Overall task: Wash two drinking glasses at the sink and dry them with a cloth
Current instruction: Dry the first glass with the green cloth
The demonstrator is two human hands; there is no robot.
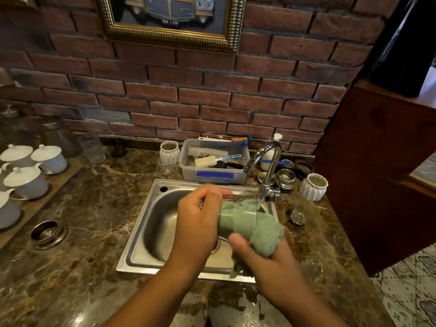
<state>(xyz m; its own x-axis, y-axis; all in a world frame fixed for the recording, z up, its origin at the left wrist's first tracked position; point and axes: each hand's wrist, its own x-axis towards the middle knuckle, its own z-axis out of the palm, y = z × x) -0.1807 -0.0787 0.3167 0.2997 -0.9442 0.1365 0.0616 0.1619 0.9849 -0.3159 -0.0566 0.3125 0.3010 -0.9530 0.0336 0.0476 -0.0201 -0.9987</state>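
Marble counter (94,208) — steel sink (141,244) inset; plastic tub (212,177), white vase (313,186), wooden tray (63,178).

This is looking like a kitchen washing-up corner, in a home or perhaps a small café. A steel sink (132,258) is sitting sunk into a brown marbled surface (94,208), with a curved chrome tap (267,166) rising at its back corner. Behind it a clear plastic tub (212,178) is holding cleaning brushes (207,160). Lidded white cups (48,159) are standing in rows on a wooden tray (60,182) at the left, near glass jars (59,135). A red brick wall (212,95) is running behind, a gilt-framed picture (169,41) of a car is hanging on it, and patterned floor tiles (412,291) are showing at the right.
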